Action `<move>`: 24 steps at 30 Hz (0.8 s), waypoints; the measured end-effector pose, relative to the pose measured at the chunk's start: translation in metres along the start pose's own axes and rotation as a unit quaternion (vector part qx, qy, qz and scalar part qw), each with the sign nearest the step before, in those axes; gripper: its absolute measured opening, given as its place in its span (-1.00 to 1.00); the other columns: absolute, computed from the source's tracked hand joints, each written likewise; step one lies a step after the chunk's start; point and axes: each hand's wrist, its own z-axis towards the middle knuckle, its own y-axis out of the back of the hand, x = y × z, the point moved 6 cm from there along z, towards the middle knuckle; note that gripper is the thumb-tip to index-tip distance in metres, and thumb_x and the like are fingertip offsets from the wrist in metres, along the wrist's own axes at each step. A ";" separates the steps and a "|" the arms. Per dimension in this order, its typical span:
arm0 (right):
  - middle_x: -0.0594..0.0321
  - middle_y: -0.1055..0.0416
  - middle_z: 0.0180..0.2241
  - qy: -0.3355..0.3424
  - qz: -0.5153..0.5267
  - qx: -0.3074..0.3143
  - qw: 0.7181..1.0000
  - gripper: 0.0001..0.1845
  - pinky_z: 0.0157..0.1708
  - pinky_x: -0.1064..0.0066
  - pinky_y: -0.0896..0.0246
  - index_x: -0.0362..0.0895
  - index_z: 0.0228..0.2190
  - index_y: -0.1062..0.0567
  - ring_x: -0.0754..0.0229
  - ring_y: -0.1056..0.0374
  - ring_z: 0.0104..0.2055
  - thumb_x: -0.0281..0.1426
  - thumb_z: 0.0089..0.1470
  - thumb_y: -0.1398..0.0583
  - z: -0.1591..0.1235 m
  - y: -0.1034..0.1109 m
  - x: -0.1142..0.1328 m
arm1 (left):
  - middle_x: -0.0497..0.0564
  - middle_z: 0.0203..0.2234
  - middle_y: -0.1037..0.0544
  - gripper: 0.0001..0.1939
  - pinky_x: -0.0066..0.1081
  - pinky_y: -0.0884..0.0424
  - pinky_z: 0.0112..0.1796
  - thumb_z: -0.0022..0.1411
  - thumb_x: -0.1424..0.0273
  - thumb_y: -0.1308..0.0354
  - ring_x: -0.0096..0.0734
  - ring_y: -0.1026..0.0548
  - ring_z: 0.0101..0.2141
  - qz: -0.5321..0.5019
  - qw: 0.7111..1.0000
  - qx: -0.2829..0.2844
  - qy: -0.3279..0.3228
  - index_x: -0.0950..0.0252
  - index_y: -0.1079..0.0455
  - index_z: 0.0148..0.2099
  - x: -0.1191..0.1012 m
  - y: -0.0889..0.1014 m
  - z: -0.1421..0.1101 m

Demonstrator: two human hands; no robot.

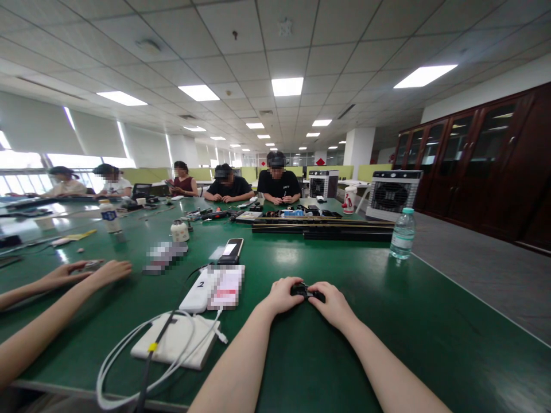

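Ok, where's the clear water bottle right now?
In the head view, the bottle stands upright on the right, beside the right end of the long black bars.

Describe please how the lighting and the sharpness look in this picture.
Head view: the lamps burn out to white; the green table has pale glare beyond the left hand and right hand; the black object between them is too dark for detail; blocky squares cover the pink screen; the ceiling grid bends.
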 end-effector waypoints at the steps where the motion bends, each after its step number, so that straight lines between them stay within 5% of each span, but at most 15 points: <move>1: 0.22 -0.48 -0.15 0.000 0.001 0.000 1.000 -0.76 -0.01 0.20 -0.20 -0.01 -0.26 -0.54 0.08 -0.35 -0.08 -0.36 -0.01 -0.16 0.000 0.000 0.000 | -0.01 -0.02 -0.49 -0.52 -0.23 -0.28 0.07 0.07 0.30 -0.20 -0.17 -0.41 0.01 0.002 1.000 0.000 0.000 0.18 -0.35 0.08 0.000 0.000 0.000; 24: 0.20 -0.45 -0.11 -0.006 0.005 0.005 1.000 -0.68 0.02 0.21 -0.19 0.01 -0.17 -0.52 0.08 -0.34 -0.05 -0.39 -0.04 -0.17 0.001 -0.003 -0.006 | 0.01 -0.03 -0.50 -0.57 -0.23 -0.29 0.05 0.12 0.28 -0.16 -0.18 -0.42 -0.02 0.019 1.000 -0.003 0.001 0.18 -0.36 0.06 0.005 -0.004 0.003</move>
